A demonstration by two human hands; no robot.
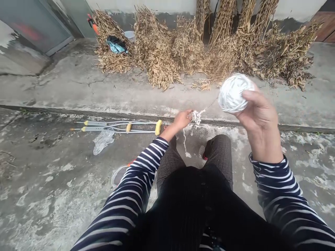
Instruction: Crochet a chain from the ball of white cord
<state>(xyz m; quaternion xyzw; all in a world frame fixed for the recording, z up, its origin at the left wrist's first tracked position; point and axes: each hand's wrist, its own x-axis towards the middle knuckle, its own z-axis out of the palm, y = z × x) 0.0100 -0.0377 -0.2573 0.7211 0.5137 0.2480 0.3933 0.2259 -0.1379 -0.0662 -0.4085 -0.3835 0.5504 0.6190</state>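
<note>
A white ball of yarn (233,92) is gripped in my right hand (261,122), raised on the right with the thumb across its near side. From the ball a thin strand runs down left to a small bunched piece of white yarn (197,116). My left hand (182,119) pinches that bunched piece at its left edge, fingers closed. Below the left hand a loose white yarn tail (185,141) dangles between my knees. Whether the bunch is knitted or tangled I cannot make out.
A pair of crutches (117,126) with yellow pads lies on the concrete at left, a clear plastic bag (104,141) beside them. A low concrete step (104,92) crosses ahead. Bundles of dried stalks (159,52) lean against the wall; a blue-and-black cloth (117,45) rests on one.
</note>
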